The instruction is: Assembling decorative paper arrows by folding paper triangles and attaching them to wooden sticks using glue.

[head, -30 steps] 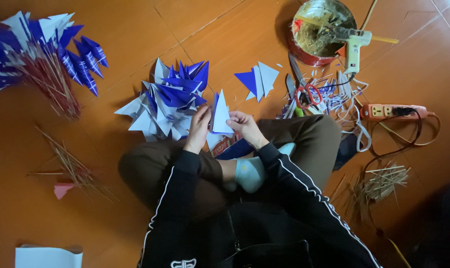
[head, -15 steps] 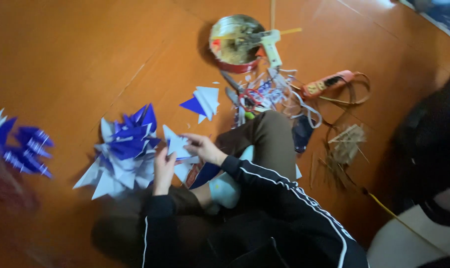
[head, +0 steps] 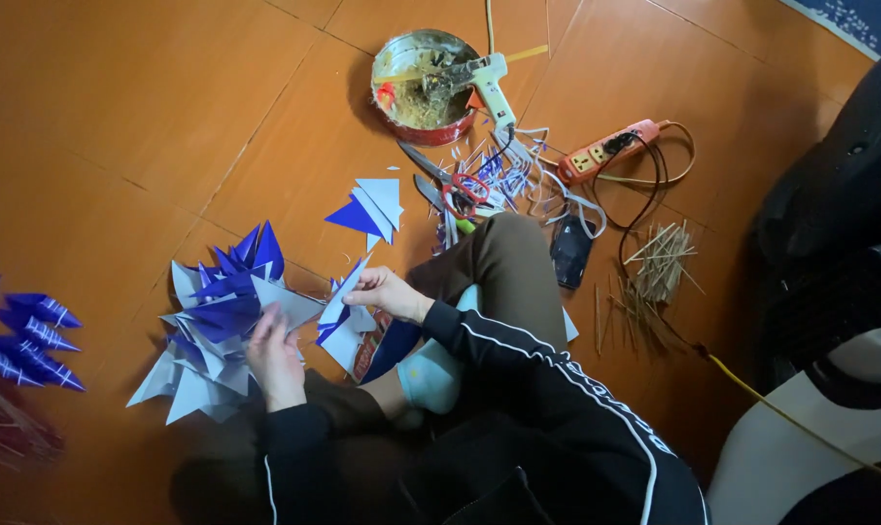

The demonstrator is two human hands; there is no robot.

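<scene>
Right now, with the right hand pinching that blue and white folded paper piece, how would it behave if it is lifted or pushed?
The folded paper piece looks thin and creased, so probably very light and fairly floppy at its tips. The right hand pinches it with fingertips alone, which suggests it would crumple under a firm grip. Pushed, it would likely slide across the smooth floor, as would the paper pile beside the left hand.

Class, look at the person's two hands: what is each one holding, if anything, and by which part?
The right hand pinches a blue-and-white paper triangle near its upper point. The left hand rests on the paper pile; whether it grips a piece cannot be told.
</scene>
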